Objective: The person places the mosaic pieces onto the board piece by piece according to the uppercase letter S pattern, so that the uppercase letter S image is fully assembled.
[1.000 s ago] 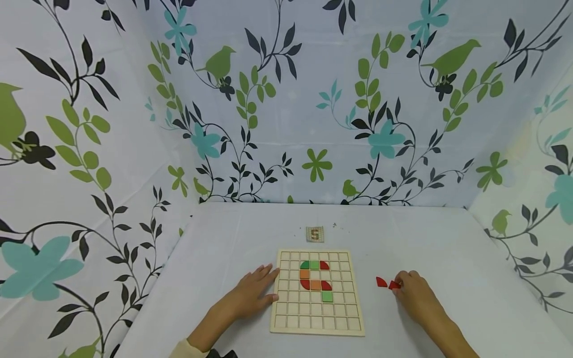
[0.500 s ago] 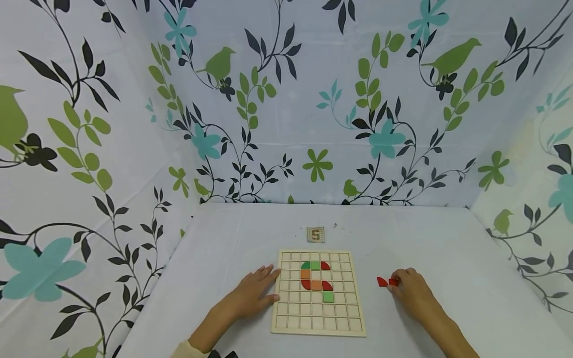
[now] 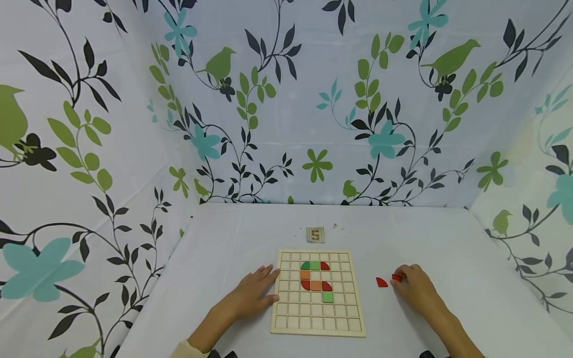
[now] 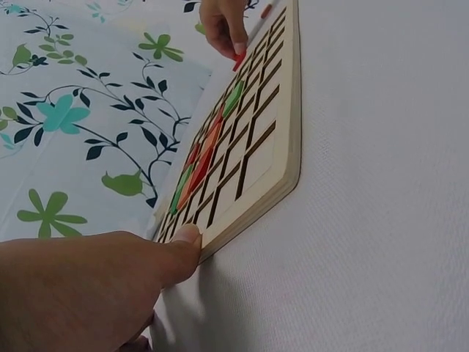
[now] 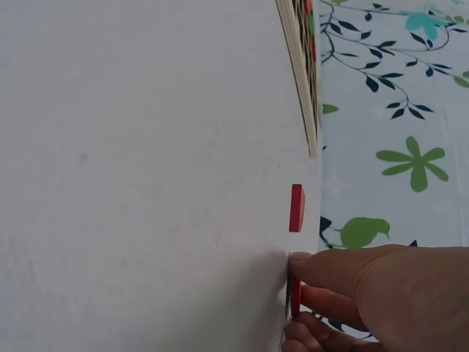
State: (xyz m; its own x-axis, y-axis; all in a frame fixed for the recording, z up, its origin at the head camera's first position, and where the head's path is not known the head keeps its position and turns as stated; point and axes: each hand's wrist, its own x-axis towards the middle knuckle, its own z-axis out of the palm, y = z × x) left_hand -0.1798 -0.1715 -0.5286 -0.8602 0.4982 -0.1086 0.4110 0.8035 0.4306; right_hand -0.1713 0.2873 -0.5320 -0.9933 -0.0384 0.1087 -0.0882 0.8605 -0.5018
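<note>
My right hand (image 3: 418,293) pinches a small red tile (image 3: 396,277) between thumb and fingers, right of the board; in the right wrist view the held tile (image 5: 296,297) stands edge-on at the fingertips, close to the white surface. A second red tile (image 3: 381,282), quarter-round, lies between that hand and the board. The left hand (image 3: 252,293) rests with extended fingers at the left edge of the wooden grid board (image 3: 309,320), its thumb (image 4: 189,233) on the rim. Green, orange and red tiles sit in the upper middle cells, forming a curved figure.
Behind the board lies a small square card (image 3: 315,234) bearing a letter S. White cloth covers the table (image 3: 241,228). A patterned curtain (image 3: 286,99) with birds and leaves encloses the back and sides.
My right hand has turned the red tile in its fingers and shifted slightly right, leaving a wider gap to the loose red tile. The left hand and board stay put.
</note>
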